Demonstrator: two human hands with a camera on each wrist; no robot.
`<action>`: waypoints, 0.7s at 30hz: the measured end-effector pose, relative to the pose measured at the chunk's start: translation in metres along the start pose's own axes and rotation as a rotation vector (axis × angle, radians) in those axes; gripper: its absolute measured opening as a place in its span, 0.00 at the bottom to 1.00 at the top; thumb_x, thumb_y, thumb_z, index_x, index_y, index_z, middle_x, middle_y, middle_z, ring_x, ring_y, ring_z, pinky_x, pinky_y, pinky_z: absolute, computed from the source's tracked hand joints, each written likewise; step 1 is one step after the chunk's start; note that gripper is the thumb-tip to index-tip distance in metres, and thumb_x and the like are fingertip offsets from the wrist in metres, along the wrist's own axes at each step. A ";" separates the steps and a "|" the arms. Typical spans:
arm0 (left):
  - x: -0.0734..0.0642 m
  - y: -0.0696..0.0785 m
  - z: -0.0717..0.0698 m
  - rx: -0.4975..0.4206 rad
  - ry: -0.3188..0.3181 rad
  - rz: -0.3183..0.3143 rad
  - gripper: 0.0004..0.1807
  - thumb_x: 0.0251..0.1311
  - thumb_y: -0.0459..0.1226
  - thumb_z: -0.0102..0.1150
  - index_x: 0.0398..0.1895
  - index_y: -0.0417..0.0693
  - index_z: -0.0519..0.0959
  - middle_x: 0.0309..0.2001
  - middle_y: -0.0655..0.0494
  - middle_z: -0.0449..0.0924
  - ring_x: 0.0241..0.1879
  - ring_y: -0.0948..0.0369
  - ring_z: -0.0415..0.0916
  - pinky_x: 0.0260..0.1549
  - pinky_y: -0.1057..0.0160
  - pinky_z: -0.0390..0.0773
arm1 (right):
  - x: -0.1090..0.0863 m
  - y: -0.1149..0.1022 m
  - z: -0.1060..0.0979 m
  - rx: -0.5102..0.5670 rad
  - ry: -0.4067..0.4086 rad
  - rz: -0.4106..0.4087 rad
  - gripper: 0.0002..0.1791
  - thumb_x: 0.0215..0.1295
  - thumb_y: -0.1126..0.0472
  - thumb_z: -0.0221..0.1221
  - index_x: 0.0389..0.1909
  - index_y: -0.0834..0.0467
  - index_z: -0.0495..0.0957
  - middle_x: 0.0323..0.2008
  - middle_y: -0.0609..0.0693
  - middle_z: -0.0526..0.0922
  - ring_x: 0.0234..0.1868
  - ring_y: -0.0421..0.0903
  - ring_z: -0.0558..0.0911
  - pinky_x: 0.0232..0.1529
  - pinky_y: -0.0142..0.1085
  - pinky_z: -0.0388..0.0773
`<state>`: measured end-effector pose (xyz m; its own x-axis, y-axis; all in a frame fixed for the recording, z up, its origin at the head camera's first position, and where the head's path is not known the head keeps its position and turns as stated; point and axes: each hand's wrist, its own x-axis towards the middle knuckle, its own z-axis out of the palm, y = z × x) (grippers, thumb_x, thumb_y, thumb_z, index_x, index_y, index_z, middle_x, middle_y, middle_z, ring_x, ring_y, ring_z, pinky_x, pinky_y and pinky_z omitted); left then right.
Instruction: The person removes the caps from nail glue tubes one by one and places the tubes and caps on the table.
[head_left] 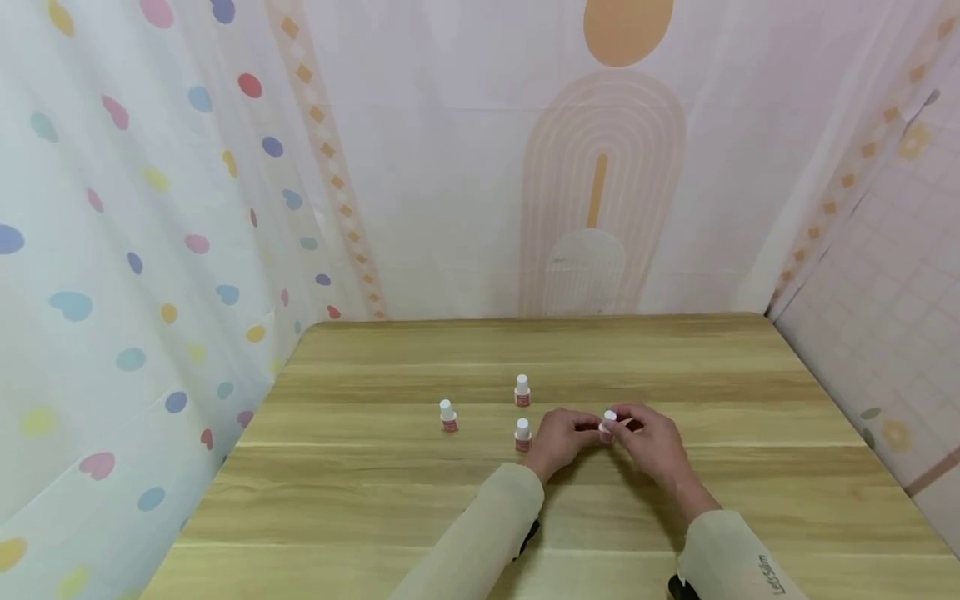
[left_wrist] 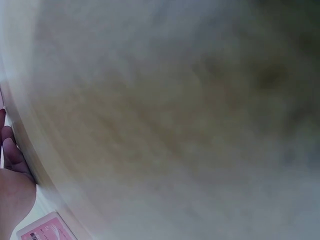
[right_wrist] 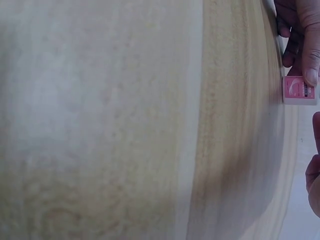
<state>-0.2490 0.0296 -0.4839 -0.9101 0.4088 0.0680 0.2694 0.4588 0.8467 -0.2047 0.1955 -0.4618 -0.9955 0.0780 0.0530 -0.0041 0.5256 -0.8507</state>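
A small white-capped bottle (head_left: 607, 428) with a pink label is pinched between the thumb and fingers of my right hand (head_left: 651, 442). In the right wrist view, the right thumb (right_wrist: 311, 75) lies over the label of this bottle (right_wrist: 295, 91). My left hand (head_left: 558, 440) rests low over the table, its fingers reaching toward the same bottle from the left. The right wrist view shows a gap between those left fingers (right_wrist: 313, 170) and the bottle. Just left of the left hand, a matching bottle (head_left: 522, 435) stands upright; its pink label (left_wrist: 47, 229) shows in the left wrist view.
Two more such bottles stand upright, one farther back (head_left: 522, 391) and one to the left (head_left: 448, 416). The wooden table (head_left: 360, 500) meets a patterned curtain (head_left: 450, 208) at its back edge. Curtains hang at both sides too.
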 end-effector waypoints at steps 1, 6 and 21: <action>0.000 0.000 0.000 0.005 0.000 0.000 0.12 0.58 0.46 0.70 0.43 0.53 0.89 0.41 0.64 0.87 0.45 0.70 0.79 0.47 0.69 0.75 | 0.000 0.000 0.000 -0.001 0.003 0.004 0.14 0.68 0.57 0.64 0.49 0.60 0.83 0.43 0.53 0.83 0.46 0.51 0.79 0.37 0.37 0.76; -0.001 0.000 0.000 0.005 -0.001 0.001 0.13 0.58 0.46 0.70 0.44 0.53 0.89 0.42 0.64 0.87 0.45 0.70 0.79 0.48 0.69 0.75 | 0.000 0.000 0.000 -0.003 0.013 0.007 0.12 0.66 0.55 0.65 0.45 0.58 0.83 0.41 0.50 0.83 0.44 0.49 0.79 0.37 0.37 0.75; 0.001 -0.004 0.001 0.008 0.014 0.070 0.10 0.59 0.43 0.70 0.41 0.50 0.90 0.40 0.63 0.87 0.42 0.72 0.79 0.45 0.71 0.75 | -0.003 0.002 0.006 0.054 0.045 -0.020 0.13 0.67 0.58 0.64 0.48 0.61 0.82 0.44 0.55 0.82 0.43 0.50 0.79 0.35 0.35 0.76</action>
<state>-0.2501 0.0291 -0.4880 -0.8934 0.4287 0.1341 0.3346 0.4359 0.8355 -0.2020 0.1918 -0.4670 -0.9900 0.1063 0.0930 -0.0306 0.4815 -0.8759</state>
